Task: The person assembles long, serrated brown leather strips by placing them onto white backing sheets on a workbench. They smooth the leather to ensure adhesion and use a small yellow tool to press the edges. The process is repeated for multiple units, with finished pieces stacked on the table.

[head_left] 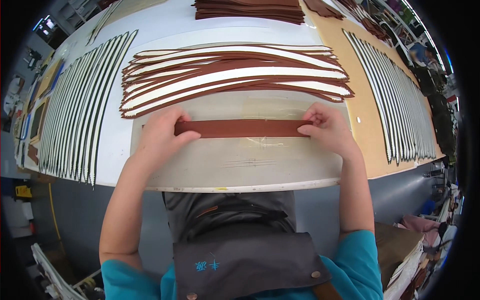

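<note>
Two hands: both rest on one long brown leather strip point(242, 128), in the middle of the frame, a little above the centre.
Strip place: it lies flat on a pale translucent work mat point(240, 165) on the white table point(115, 145), just below a loose pile of curved brown-and-cream leather strips point(235, 75).
Long axis: the strip runs left to right across the picture, almost level, one end toward each hand.
Left hand point(159, 134): it covers the left end of the strip, palm down, fingers bent over the top edge; the grip is narrow and pressing, holding the strip against the mat.
Right hand point(327, 127): it pinches the right end, thumb under or at the near edge and fingers curled on top; I cannot tell how firmly.
Key relation: the strip lies between the two hands, so each hand is equally near to its own end; the middle part is free and uncovered.
Left of frame: a row of thin dark-edged pale strips point(75, 115) lies fanned on the table.
Right of frame: a similar row of thin strips point(395, 100) lies on a tan board point(367, 125).
Top of frame: a stack of dark brown leather pieces point(250, 10).
</note>
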`<move>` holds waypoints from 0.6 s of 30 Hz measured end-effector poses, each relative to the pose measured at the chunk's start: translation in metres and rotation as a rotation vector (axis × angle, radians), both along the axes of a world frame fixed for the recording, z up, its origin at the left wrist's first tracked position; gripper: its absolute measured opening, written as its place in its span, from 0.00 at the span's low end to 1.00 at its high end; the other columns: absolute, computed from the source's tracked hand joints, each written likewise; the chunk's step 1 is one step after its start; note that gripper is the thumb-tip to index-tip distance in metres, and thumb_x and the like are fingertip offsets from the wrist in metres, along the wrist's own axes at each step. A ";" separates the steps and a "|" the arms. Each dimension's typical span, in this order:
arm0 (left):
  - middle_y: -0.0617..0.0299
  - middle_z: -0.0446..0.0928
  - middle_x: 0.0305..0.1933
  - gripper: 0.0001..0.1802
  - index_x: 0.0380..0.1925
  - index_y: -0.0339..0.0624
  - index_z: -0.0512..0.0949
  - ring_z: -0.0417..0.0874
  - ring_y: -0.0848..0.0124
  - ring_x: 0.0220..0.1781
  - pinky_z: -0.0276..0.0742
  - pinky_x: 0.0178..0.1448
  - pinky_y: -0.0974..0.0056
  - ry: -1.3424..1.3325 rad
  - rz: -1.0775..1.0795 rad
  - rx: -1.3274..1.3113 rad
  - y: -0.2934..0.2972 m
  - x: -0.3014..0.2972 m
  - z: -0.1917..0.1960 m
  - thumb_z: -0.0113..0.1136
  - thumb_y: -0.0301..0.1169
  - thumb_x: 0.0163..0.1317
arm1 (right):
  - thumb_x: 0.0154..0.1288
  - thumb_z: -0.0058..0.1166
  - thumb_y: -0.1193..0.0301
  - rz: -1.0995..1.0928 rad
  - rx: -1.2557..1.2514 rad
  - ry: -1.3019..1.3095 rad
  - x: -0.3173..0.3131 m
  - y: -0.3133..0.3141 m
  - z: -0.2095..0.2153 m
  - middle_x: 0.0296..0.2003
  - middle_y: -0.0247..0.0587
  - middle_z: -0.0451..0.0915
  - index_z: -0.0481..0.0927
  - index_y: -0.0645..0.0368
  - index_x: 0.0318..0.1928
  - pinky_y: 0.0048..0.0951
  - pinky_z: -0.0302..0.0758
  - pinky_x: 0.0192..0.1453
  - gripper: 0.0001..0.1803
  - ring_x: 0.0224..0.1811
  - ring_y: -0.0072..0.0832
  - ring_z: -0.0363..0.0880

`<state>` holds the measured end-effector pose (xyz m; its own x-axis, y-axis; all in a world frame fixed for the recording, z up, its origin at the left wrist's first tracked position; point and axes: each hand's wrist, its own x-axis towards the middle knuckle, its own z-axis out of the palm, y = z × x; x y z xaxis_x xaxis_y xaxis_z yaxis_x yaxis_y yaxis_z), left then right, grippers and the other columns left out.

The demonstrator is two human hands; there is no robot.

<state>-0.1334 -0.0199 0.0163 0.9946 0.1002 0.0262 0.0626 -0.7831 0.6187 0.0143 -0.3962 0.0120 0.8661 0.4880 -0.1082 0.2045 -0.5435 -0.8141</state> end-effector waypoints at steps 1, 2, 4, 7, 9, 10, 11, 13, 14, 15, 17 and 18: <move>0.62 0.81 0.37 0.12 0.40 0.39 0.81 0.82 0.69 0.38 0.78 0.45 0.65 0.037 0.001 -0.082 -0.003 0.006 0.000 0.75 0.30 0.63 | 0.63 0.74 0.75 -0.010 0.081 0.027 0.007 -0.007 -0.006 0.31 0.27 0.83 0.83 0.60 0.41 0.21 0.76 0.40 0.11 0.34 0.16 0.78; 0.63 0.82 0.37 0.10 0.39 0.38 0.81 0.82 0.70 0.38 0.78 0.45 0.65 0.031 -0.001 -0.100 -0.004 0.014 0.001 0.73 0.29 0.65 | 0.64 0.73 0.75 -0.037 0.125 -0.009 0.015 -0.011 -0.007 0.31 0.27 0.83 0.84 0.60 0.41 0.20 0.75 0.40 0.10 0.34 0.15 0.77; 0.64 0.83 0.35 0.08 0.39 0.36 0.82 0.82 0.73 0.38 0.78 0.45 0.66 0.019 -0.010 -0.136 -0.007 0.033 0.003 0.69 0.29 0.69 | 0.67 0.71 0.74 -0.097 0.211 -0.081 0.035 -0.017 -0.007 0.31 0.25 0.83 0.84 0.60 0.41 0.19 0.75 0.40 0.07 0.33 0.13 0.77; 0.62 0.85 0.35 0.06 0.40 0.37 0.85 0.82 0.69 0.37 0.78 0.45 0.64 -0.101 -0.009 -0.012 -0.024 0.064 0.005 0.67 0.29 0.71 | 0.69 0.70 0.73 -0.234 0.135 -0.197 0.056 -0.031 -0.008 0.31 0.28 0.84 0.87 0.61 0.43 0.21 0.77 0.41 0.07 0.33 0.15 0.79; 0.60 0.85 0.35 0.06 0.40 0.39 0.86 0.83 0.64 0.38 0.79 0.46 0.61 -0.174 -0.042 0.133 -0.030 0.072 0.000 0.68 0.30 0.70 | 0.68 0.70 0.72 -0.278 0.006 -0.321 0.057 -0.037 -0.017 0.32 0.30 0.86 0.88 0.61 0.43 0.23 0.78 0.41 0.08 0.33 0.17 0.80; 0.59 0.85 0.35 0.06 0.41 0.40 0.87 0.84 0.62 0.39 0.79 0.47 0.59 -0.204 -0.066 0.229 -0.032 0.073 -0.004 0.69 0.30 0.69 | 0.68 0.70 0.71 -0.298 -0.054 -0.378 0.057 -0.037 -0.020 0.32 0.31 0.86 0.88 0.61 0.44 0.23 0.79 0.42 0.08 0.34 0.18 0.81; 0.59 0.85 0.36 0.06 0.41 0.41 0.87 0.84 0.59 0.40 0.79 0.47 0.58 -0.235 -0.090 0.326 -0.033 0.074 -0.008 0.69 0.31 0.68 | 0.68 0.70 0.71 -0.312 -0.047 -0.378 0.056 -0.037 -0.022 0.32 0.32 0.87 0.89 0.61 0.43 0.24 0.79 0.42 0.08 0.34 0.19 0.81; 0.59 0.85 0.37 0.07 0.40 0.41 0.87 0.85 0.57 0.43 0.79 0.50 0.56 -0.320 -0.065 0.332 -0.033 0.073 -0.016 0.71 0.31 0.67 | 0.67 0.71 0.70 -0.343 -0.036 -0.373 0.051 -0.034 -0.024 0.32 0.33 0.87 0.89 0.61 0.43 0.25 0.80 0.42 0.09 0.34 0.20 0.82; 0.59 0.85 0.37 0.07 0.39 0.41 0.87 0.85 0.56 0.44 0.78 0.51 0.55 -0.360 -0.054 0.333 -0.033 0.071 -0.020 0.72 0.32 0.66 | 0.67 0.71 0.70 -0.355 -0.042 -0.350 0.050 -0.033 -0.023 0.31 0.33 0.87 0.90 0.61 0.43 0.25 0.80 0.42 0.09 0.34 0.20 0.82; 0.59 0.85 0.39 0.08 0.40 0.42 0.88 0.85 0.56 0.46 0.78 0.53 0.55 -0.358 -0.054 0.334 -0.033 0.070 -0.021 0.72 0.32 0.65 | 0.67 0.71 0.70 -0.366 -0.047 -0.326 0.050 -0.031 -0.020 0.31 0.32 0.87 0.90 0.61 0.42 0.25 0.79 0.42 0.09 0.33 0.20 0.82; 0.61 0.85 0.42 0.09 0.41 0.43 0.88 0.84 0.58 0.49 0.77 0.56 0.55 -0.364 -0.062 0.320 -0.037 0.070 -0.022 0.73 0.33 0.65 | 0.67 0.72 0.69 -0.391 -0.052 -0.294 0.050 -0.032 -0.018 0.30 0.31 0.87 0.90 0.61 0.41 0.25 0.79 0.42 0.09 0.33 0.19 0.82; 0.61 0.85 0.44 0.10 0.43 0.43 0.89 0.83 0.58 0.50 0.77 0.57 0.55 -0.377 -0.092 0.334 -0.040 0.068 -0.022 0.74 0.34 0.64 | 0.67 0.72 0.69 -0.400 -0.045 -0.281 0.050 -0.032 -0.019 0.30 0.31 0.86 0.90 0.61 0.41 0.25 0.79 0.42 0.09 0.33 0.19 0.81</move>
